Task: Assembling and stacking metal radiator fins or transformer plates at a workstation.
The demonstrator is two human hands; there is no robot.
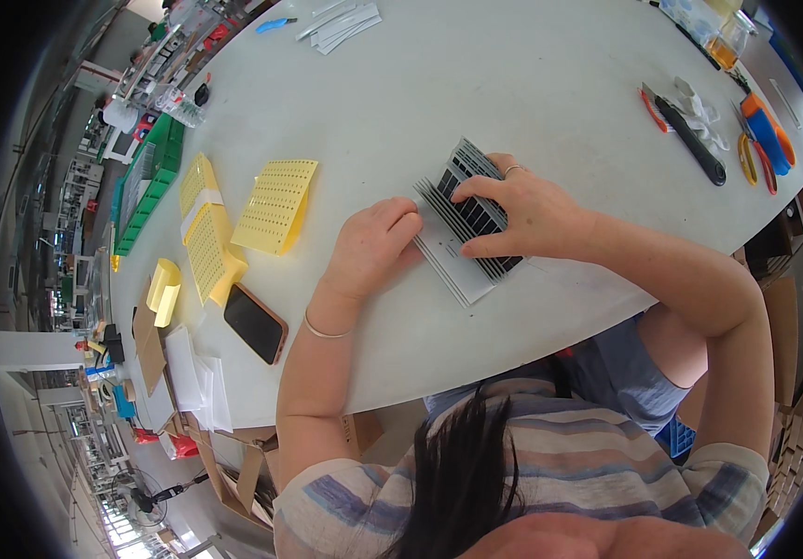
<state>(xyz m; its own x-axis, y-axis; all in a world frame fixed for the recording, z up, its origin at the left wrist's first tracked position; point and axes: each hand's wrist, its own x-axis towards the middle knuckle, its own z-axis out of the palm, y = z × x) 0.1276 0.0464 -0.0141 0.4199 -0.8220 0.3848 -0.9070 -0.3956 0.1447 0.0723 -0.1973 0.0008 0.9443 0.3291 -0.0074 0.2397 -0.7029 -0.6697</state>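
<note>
A fanned stack of thin grey sheets with black rectangular patches lies on the table in front of me, its layered edges facing left. My left hand is at the stack's left edge with its fingers curled in; their tips are partly hidden. From the right, my right hand reaches over the black-patched part, thumb on the near side and index finger bent on top. Its other fingers curl around the far right edge. How many sheets each hand pinches cannot be made out.
To the left are yellow perforated cards, a banded yellow bundle, a phone, white papers and a green tray. A black-handled cutter and orange-blue tape holder lie right. White strips lie far off.
</note>
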